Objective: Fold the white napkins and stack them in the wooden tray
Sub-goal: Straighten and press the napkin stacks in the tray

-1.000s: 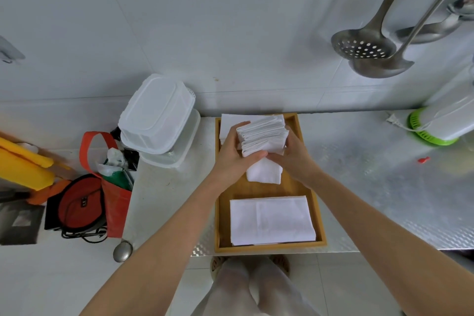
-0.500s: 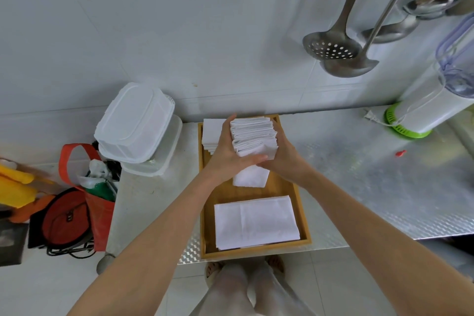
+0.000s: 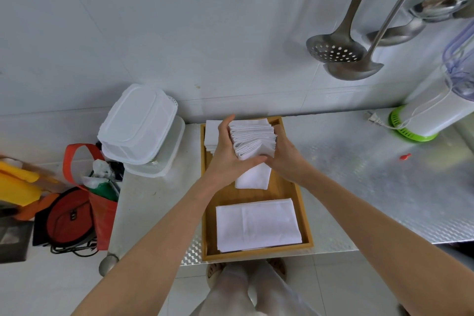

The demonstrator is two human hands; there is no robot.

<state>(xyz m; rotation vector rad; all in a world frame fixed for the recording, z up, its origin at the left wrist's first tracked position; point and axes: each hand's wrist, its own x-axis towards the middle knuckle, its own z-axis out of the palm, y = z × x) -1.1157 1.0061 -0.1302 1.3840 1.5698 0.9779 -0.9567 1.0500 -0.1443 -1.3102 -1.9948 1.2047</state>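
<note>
A wooden tray point(image 3: 306, 223) lies on the steel counter in front of me. Both hands hold a thick stack of folded white napkins point(image 3: 252, 140) above the tray's far half. My left hand point(image 3: 228, 159) grips the stack's left side, thumb under its near edge. My right hand point(image 3: 287, 159) grips the right side. One napkin point(image 3: 254, 177) hangs down from the stack's bottom. A flat folded napkin pile point(image 3: 256, 224) lies in the tray's near half. More white napkins point(image 3: 211, 133) lie at the tray's far left corner, partly hidden by my left hand.
Stacked clear plastic containers point(image 3: 139, 123) sit left of the tray at the counter's point(image 3: 359, 177) end. A blender with a green base point(image 3: 431, 115) stands at the right. Ladles and a slotted spoon point(image 3: 336, 46) hang on the wall. A red bag point(image 3: 100, 202) stands on the floor at the left.
The view has shifted, so everything sits further left in the frame. Both hands keep the same hold on the napkin stack above the tray.
</note>
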